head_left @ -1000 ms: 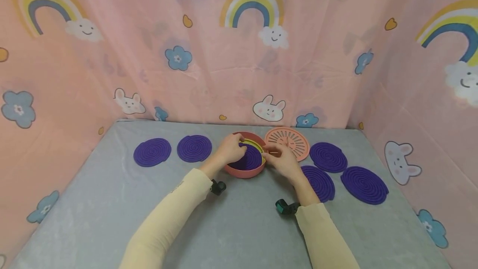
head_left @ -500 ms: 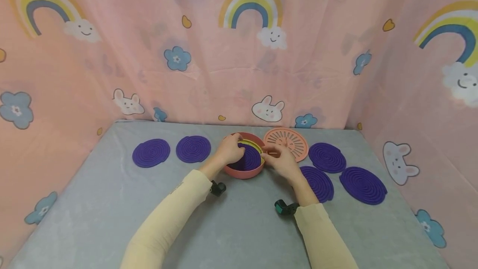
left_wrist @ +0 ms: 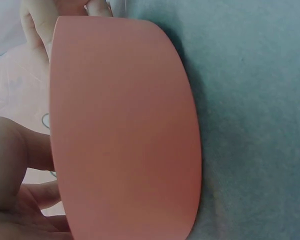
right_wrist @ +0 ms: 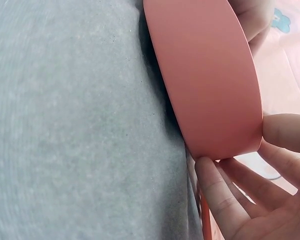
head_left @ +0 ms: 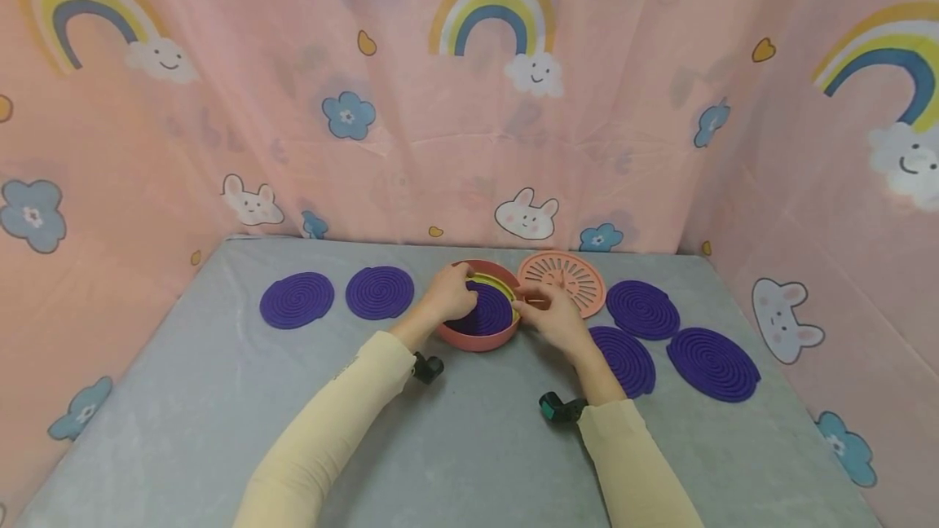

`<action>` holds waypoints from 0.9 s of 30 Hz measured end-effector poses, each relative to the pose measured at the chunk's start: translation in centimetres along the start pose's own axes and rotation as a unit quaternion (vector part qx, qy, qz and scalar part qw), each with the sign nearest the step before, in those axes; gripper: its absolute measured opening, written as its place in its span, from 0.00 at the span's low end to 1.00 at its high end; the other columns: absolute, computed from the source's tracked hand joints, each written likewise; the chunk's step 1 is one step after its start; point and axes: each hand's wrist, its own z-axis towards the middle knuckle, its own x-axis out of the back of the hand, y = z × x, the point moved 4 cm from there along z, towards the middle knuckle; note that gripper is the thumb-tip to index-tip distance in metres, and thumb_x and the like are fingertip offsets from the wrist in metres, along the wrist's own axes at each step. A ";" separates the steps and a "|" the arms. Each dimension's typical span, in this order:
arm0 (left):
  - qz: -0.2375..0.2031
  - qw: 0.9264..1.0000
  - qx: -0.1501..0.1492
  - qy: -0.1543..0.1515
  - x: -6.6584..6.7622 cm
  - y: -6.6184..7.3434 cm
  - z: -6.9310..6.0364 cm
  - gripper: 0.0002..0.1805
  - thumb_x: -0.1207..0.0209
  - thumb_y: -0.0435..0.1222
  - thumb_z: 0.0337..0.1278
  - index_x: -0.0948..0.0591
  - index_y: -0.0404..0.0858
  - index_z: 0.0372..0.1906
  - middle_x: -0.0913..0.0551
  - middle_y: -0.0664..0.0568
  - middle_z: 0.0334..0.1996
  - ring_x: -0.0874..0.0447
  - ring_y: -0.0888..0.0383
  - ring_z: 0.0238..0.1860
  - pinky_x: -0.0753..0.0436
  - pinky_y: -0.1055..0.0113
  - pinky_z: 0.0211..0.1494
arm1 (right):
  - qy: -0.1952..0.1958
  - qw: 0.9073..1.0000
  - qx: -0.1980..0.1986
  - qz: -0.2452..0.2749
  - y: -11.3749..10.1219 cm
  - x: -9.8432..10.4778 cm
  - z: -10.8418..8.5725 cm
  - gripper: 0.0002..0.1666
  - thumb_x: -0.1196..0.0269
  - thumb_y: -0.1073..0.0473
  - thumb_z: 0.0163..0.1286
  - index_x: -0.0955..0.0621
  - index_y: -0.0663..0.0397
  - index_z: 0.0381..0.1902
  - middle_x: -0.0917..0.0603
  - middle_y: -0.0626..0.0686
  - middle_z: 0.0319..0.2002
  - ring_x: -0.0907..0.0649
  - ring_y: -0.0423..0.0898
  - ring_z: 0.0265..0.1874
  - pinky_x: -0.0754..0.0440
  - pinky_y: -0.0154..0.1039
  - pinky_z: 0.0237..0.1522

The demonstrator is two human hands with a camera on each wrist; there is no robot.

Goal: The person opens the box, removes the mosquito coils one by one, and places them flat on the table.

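Note:
A round pink mosquito coil box (head_left: 480, 342) stands at the back middle of the table, with a yellow ring inside its rim. In it lies a purple mosquito coil (head_left: 487, 316). My left hand (head_left: 449, 297) reaches over the left side, fingers curled, and pinches the coil's upper left edge; its fingertips are partly hidden. With the thumb at the rim and the fingers against the outer wall, my right hand (head_left: 556, 314) grips the box's right side. The right wrist view shows this hold on the pink wall (right_wrist: 205, 75). In the left wrist view the box wall (left_wrist: 125, 125) hides the inside.
Just behind my right hand lies a slotted pink lid (head_left: 583, 288). Two purple coils, one of them the near-box coil (head_left: 380, 292), lie on the left. Three more, such as the outermost coil (head_left: 715, 363), lie on the right. A patterned pink curtain (head_left: 411, 161) surrounds the grey table.
My left thumb has shifted slightly to the left over the coil. The right hand, the box and the other coils stay where they were, apart from a small camera shift.

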 end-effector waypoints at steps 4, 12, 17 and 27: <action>-0.003 1.000 0.006 -0.001 0.0 -0.2 -0.1 0.21 0.45 0.30 0.68 0.24 0.30 0.64 0.20 0.38 0.60 0.23 0.42 0.63 0.23 0.51 0.65 | 0.000 1.000 -0.002 -0.002 0.0 0.0 -0.1 0.22 0.34 0.55 0.73 0.19 0.56 0.61 0.18 0.60 0.59 0.19 0.58 0.59 0.20 0.56 0.59; 0.001 1.000 -0.010 -0.012 0.0 0.0 -0.3 0.22 0.45 0.32 0.71 0.26 0.33 0.67 0.21 0.40 0.62 0.26 0.42 0.66 0.26 0.50 0.68 | -0.003 1.000 -0.003 -0.003 0.1 0.0 -0.1 0.22 0.34 0.54 0.74 0.19 0.55 0.62 0.18 0.60 0.59 0.20 0.58 0.60 0.21 0.56 0.59; -0.007 1.000 -0.017 -0.008 0.5 0.2 -0.4 0.22 0.43 0.30 0.68 0.24 0.33 0.65 0.22 0.38 0.62 0.30 0.39 0.68 0.29 0.47 0.70 | -0.002 1.000 -0.007 -0.009 0.1 0.0 -0.2 0.22 0.35 0.53 0.74 0.19 0.54 0.62 0.18 0.59 0.60 0.20 0.59 0.61 0.21 0.57 0.60; -0.027 0.999 -0.026 -0.013 1.9 -0.3 -0.8 0.22 0.41 0.28 0.67 0.24 0.35 0.65 0.23 0.39 0.65 0.28 0.41 0.69 0.26 0.48 0.68 | -0.002 1.000 0.002 0.003 0.0 0.0 0.1 0.21 0.34 0.56 0.73 0.18 0.56 0.61 0.17 0.60 0.59 0.19 0.58 0.59 0.20 0.55 0.59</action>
